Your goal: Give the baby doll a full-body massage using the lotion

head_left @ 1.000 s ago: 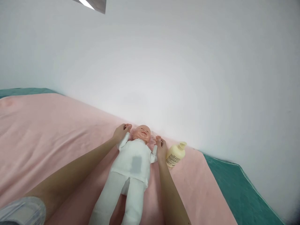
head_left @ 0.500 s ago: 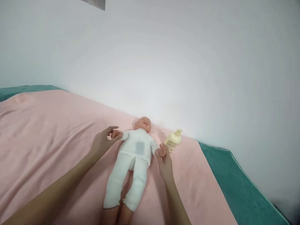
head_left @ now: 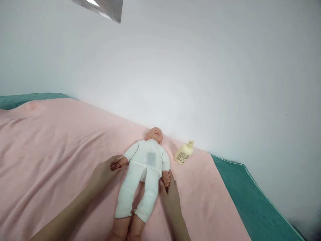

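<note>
A baby doll with a white cloth body lies face up on a pink sheet, its head toward the wall. My left hand is closed around the doll's hand on the left, thumb and fingers curled about it. On the other side, my right hand grips the doll's other hand between thumb and fingers. Both doll arms lie down along its sides. A pale yellow pump bottle stands to the right of the doll's shoulder, apart from my right hand.
A white wall rises right behind the doll's head and the bottle. Green cloth shows past the pink sheet at the right, and more at the far left. A grey sheet-like thing is at the top of the wall.
Both my hands have moved down toward the doll's hips, drawing its arms from spread outward to lower along its sides. The bottle stands where it was.
</note>
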{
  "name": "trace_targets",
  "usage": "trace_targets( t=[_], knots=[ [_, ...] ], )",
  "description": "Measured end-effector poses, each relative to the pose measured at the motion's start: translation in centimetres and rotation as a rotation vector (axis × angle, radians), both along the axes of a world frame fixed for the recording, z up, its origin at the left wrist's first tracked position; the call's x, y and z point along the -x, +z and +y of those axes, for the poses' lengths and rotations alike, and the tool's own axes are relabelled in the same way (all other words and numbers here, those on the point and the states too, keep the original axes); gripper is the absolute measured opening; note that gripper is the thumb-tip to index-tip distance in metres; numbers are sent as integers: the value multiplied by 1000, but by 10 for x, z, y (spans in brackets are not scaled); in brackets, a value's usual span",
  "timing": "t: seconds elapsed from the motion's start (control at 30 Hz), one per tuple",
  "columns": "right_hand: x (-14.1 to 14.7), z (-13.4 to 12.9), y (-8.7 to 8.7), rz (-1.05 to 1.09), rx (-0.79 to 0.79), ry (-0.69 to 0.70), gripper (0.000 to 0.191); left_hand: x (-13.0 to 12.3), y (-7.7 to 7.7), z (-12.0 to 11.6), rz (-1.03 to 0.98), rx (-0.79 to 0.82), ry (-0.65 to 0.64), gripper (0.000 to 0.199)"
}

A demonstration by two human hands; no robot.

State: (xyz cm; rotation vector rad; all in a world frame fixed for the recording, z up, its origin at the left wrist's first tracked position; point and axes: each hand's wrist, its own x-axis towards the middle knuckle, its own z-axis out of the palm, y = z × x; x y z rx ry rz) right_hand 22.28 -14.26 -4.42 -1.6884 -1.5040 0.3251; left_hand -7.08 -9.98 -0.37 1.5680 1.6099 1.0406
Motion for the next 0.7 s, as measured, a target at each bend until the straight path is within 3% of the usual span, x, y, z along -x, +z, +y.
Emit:
trace_targets(
  t=[0.17, 0.4, 0.53, 0.7],
  knots=[
    [-3, 10, 23, 175, 91, -38, 64, 9, 0, 21, -75, -9, 97, 69],
    [-13, 66, 66, 282, -85, 4, 52, 1, 40, 70, -150, -189, 169, 74],
    [-17, 112, 71, 265, -213, 29, 45, -19, 50, 110, -177, -286, 154, 64],
    [-13, 162, 64, 440, -235, 116, 50, -52, 39, 156, -185, -295, 125, 45]
  ],
)
